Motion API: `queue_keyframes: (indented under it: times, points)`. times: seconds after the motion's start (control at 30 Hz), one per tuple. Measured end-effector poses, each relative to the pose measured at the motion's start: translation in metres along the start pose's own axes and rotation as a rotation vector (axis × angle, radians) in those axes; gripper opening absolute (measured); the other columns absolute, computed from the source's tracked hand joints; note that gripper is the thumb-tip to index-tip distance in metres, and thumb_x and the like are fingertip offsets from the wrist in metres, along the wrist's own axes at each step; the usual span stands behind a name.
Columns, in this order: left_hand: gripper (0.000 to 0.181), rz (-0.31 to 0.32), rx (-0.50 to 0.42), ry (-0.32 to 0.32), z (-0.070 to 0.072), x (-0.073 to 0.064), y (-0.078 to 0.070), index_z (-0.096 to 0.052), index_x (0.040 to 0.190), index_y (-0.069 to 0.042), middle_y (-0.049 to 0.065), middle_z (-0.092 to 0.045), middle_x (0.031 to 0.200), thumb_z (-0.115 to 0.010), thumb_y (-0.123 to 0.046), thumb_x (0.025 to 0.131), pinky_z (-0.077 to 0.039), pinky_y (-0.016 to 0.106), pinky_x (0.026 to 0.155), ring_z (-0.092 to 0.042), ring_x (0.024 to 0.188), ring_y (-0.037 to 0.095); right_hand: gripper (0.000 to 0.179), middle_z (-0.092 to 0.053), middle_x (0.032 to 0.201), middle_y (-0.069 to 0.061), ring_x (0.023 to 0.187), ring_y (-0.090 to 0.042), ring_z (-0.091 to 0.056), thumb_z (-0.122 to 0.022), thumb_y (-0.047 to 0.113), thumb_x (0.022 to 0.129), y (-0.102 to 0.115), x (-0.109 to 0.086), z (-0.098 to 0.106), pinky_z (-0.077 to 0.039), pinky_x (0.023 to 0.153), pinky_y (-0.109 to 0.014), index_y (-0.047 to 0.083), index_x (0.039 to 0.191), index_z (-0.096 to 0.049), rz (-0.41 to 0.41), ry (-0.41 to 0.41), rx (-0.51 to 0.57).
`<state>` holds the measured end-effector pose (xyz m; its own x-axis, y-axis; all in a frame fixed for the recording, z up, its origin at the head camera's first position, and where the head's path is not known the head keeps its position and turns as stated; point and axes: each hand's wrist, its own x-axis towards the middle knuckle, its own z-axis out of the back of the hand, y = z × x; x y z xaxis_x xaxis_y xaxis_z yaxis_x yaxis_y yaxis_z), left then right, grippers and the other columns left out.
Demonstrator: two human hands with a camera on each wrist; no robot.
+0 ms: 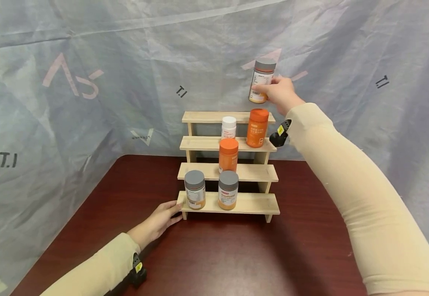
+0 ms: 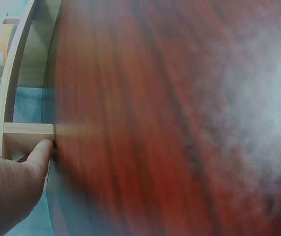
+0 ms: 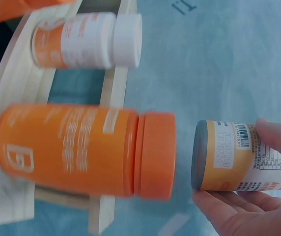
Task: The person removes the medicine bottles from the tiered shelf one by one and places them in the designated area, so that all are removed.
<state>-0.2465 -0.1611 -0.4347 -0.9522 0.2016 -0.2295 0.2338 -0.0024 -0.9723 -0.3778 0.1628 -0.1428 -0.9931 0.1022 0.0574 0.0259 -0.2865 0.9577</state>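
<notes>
My right hand (image 1: pixel 281 93) grips a grey-lidded pill bottle (image 1: pixel 260 81) high above the right end of a stepped wooden display rack (image 1: pixel 255 201). Thumb and fingers lie on opposite sides of its label in the right wrist view. Just below it, an orange bottle (image 1: pixel 257 128) stands on the second tier from the top. My left hand (image 1: pixel 157 222) holds the left end of the rack's lowest tier, its thumb against the short wooden leg (image 2: pixel 28 135) in the left wrist view.
A white bottle (image 1: pixel 228 127) stands left of the tall orange one. Lower down is another orange bottle (image 1: pixel 228 155). Two grey-lidded bottles, one at left (image 1: pixel 195 190) and one mid-board (image 1: pixel 228 190), occupy the lowest tier. A grey sheet (image 1: pixel 125 82) hangs behind the dark red table (image 1: pixel 229 255).
</notes>
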Motion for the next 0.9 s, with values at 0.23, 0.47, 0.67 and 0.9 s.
queue_keyframes:
  times: [0.23,0.47,0.67,0.9]
  points:
    - [0.045,-0.005,-0.011,0.006,-0.004,0.002,-0.001,-0.034,0.141,0.015,0.034,-0.038,0.144,-0.040,-0.008,0.103,-0.036,0.049,0.114,-0.033,0.139,0.039,0.064,-0.042,0.151,-0.003,0.136,-0.019,-0.040,-0.068,0.032,0.090,-0.011,0.000,0.023,-0.036,0.116,-0.033,0.013,0.146,-0.042,-0.014,-0.023,-0.038]
    - [0.046,0.000,-0.025,0.021,0.002,0.000,-0.002,-0.030,0.143,0.015,0.035,-0.036,0.145,-0.039,-0.008,0.104,-0.034,0.050,0.115,-0.031,0.140,0.039,0.066,-0.042,0.151,-0.005,0.134,-0.020,-0.041,-0.066,0.035,0.091,-0.022,-0.004,0.035,-0.036,0.116,-0.036,0.011,0.147,-0.041,-0.030,-0.055,-0.120]
    - [0.046,0.010,-0.054,0.024,-0.001,0.003,0.004,-0.032,0.142,0.015,0.034,-0.037,0.145,-0.041,-0.007,0.103,-0.033,0.050,0.115,-0.032,0.140,0.038,0.070,-0.041,0.150,-0.009,0.132,-0.023,-0.041,-0.065,0.039,0.090,-0.037,-0.007,0.050,-0.037,0.116,-0.038,0.009,0.148,-0.038,-0.035,-0.073,-0.186]
    - [0.046,0.011,-0.053,0.035,-0.002,0.003,0.005,-0.033,0.141,0.016,0.032,-0.041,0.143,-0.042,-0.007,0.103,-0.034,0.050,0.115,-0.038,0.135,0.032,0.073,-0.038,0.152,-0.009,0.133,-0.024,-0.040,-0.064,0.042,0.090,-0.040,-0.011,0.060,-0.036,0.116,-0.040,0.009,0.149,-0.036,-0.036,-0.083,-0.201]
